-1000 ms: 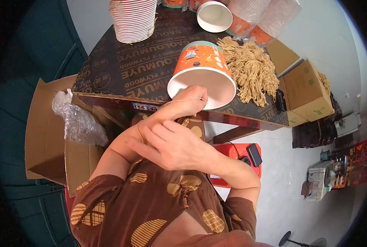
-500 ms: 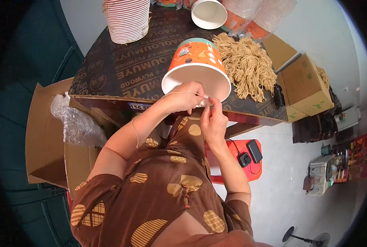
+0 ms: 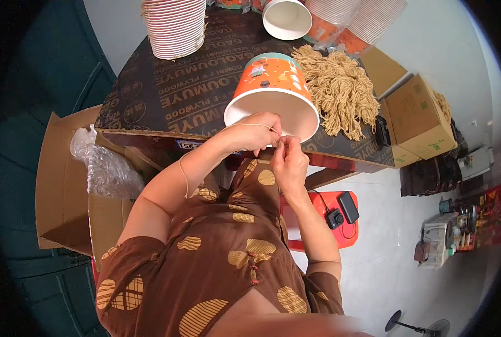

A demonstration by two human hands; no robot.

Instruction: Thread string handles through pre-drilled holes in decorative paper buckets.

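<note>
An orange paper bucket (image 3: 273,92) with a white inside lies tilted on the dark plywood table (image 3: 166,90), its open mouth facing me. My left hand (image 3: 257,132) grips the near rim of the bucket. My right hand (image 3: 288,160) pinches a thin beige string (image 3: 262,125) that runs across the left hand at the rim. A heap of beige twine pieces (image 3: 340,90) lies on the table just right of the bucket.
A tall stack of striped paper cups (image 3: 174,25) stands at the table's far left. A white cup (image 3: 287,18) and more stacked buckets (image 3: 368,19) sit at the back. Cardboard boxes (image 3: 419,115) stand right, an open box with plastic wrap (image 3: 101,165) left, a red stool (image 3: 329,216) below.
My hands have drawn apart from a crossed pose in front of my chest. The left hand has gone to the bucket rim and the right hand now pinches the string beside it.
</note>
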